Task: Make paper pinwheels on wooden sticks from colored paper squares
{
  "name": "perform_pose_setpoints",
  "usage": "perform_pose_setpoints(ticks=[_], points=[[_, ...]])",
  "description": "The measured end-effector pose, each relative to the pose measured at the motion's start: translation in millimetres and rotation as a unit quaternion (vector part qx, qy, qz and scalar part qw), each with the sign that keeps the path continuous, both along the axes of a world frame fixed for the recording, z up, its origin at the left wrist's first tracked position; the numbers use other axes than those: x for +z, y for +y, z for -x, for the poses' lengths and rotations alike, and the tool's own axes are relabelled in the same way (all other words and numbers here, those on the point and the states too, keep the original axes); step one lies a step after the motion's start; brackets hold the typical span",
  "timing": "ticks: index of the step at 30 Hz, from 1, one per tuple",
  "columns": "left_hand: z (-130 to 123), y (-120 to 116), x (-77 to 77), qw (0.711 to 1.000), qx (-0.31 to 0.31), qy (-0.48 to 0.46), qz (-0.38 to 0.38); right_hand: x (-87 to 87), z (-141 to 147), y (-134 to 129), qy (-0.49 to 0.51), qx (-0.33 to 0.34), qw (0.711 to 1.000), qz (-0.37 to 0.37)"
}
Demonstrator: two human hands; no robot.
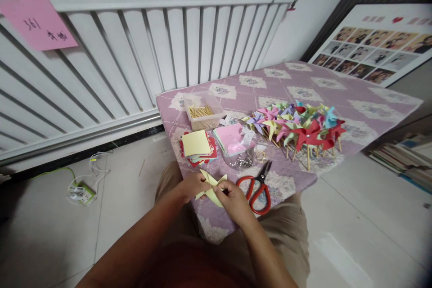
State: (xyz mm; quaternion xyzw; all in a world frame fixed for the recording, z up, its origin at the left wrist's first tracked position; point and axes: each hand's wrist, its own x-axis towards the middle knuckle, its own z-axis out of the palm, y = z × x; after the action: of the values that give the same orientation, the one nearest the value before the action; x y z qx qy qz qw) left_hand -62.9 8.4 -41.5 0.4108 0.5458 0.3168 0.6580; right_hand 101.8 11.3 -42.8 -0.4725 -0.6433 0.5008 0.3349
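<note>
A pale yellow paper pinwheel (213, 195) is held between both hands at the near edge of the table. My left hand (193, 186) grips its left side, with the fingertips partly behind the paper. At its centre and right side, the thumb and fingers of my right hand (231, 195) are pinched on it. Red-handled scissors (259, 188) lie just right of my right hand, blades pointing away. Beyond the hands are a stack of coloured paper squares (196, 144), pink sheets (230, 137) and a clear dish of small metal pieces (243, 161).
A plastic box (202, 114) of thin sticks stands at the table's back left. Many finished pinwheels (303, 128) are heaped on the right of the patterned tablecloth (293, 94). Behind is a white radiator (192, 45); a power strip (83, 193) lies on the floor.
</note>
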Motion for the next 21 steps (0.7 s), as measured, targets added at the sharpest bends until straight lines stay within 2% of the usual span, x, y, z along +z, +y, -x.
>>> perform_pose_setpoints(ticks=[10, 15, 21], points=[[-1.4, -0.3, 0.6, 1.000, 0.020, 0.014, 0.006, -4.1, -12.3, 0.0, 0.042, 0.013, 0.997, 0.062], [-2.8, 0.3, -2.6, 0.999, 0.033, 0.014, 0.004, -5.9, -12.0, -0.3, 0.066, 0.006, 0.994, 0.088], [-5.5, -1.0, 3.7, 0.998, 0.069, -0.008, 0.013, -11.0, -11.6, 3.2, 0.089, -0.025, 0.990, 0.108]])
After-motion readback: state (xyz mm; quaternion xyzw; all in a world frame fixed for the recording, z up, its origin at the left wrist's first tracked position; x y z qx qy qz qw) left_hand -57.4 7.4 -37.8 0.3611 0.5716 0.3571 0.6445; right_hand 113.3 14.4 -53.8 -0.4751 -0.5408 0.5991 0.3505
